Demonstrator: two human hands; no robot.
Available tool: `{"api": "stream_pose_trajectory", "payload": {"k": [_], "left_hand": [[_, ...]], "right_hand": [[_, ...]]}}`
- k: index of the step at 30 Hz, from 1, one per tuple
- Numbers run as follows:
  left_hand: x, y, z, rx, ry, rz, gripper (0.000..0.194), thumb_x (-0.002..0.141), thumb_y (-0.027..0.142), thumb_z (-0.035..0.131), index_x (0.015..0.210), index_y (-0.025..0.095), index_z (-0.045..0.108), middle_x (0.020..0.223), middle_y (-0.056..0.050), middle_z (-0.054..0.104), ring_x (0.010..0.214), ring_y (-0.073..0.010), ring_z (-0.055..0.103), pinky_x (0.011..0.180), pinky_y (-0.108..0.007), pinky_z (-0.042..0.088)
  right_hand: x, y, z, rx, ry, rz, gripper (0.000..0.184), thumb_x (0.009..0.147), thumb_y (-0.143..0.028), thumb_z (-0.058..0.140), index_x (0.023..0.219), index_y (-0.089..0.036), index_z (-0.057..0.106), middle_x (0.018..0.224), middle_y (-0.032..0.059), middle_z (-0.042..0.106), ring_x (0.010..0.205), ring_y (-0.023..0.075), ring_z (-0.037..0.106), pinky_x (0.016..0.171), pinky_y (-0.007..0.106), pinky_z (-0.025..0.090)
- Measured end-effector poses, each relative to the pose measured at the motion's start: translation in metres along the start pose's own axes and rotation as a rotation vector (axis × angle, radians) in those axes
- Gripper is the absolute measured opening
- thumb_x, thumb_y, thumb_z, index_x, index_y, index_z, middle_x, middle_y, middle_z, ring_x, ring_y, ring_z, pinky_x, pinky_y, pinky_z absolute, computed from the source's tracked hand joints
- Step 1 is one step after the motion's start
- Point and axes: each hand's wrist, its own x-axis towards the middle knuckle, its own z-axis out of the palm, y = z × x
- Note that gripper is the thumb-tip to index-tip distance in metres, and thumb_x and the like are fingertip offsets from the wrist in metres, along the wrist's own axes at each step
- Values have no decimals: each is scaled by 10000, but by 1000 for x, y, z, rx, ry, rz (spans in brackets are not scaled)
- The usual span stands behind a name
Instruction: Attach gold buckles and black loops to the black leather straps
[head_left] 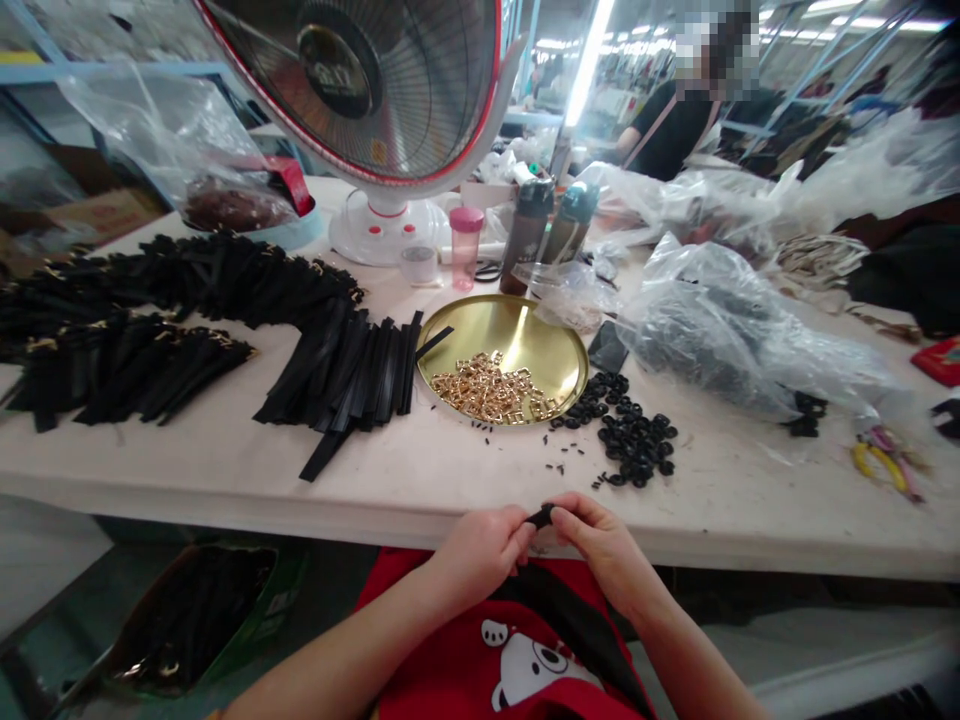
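Note:
At the table's front edge, my left hand (484, 545) is closed on a black strap (540, 516). My right hand (604, 545) pinches the same strap at its end, a little to the right. A small dark piece seems to sit at that end, too small to make out. Beyond my hands lies a heap of black plastic ring-like pieces (636, 440). A round gold tray (517, 320) holds a pile of small gold buckles (491, 388). Flat black straps (352, 375) are stacked left of the tray, one resting over its rim.
Bundles of black straps with gold fittings (150, 370) cover the left side. A fan (375, 100), a pink cup (466, 250) and dark bottles (525, 240) stand behind. Plastic bags (720, 330) and yellow-handled pliers (881, 465) lie right. A green-edged container (259, 630) stands below left.

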Motion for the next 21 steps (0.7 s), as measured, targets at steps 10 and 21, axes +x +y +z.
{"api": "stream_pose_trajectory", "payload": {"k": [10,21], "left_hand": [[1,-7,-14,-255,91,-34,503,873,397,322,1331,188,319,1012,-96,622,928,-215,557,818,-317,379],[31,-25,-26,-678,272,-141,162,832,277,321,787,170,435,439,103,257,366,-58,229,381,-176,182]], "right_hand": [[8,6,28,12,-137,32,267,701,-448,607,702,-181,597,549,-38,491,524,106,422,534,243,347],[141,-76,-8,-1502,191,-349,249,790,-356,472,744,-178,640,811,105,639,760,227,586,620,298,371]]}}
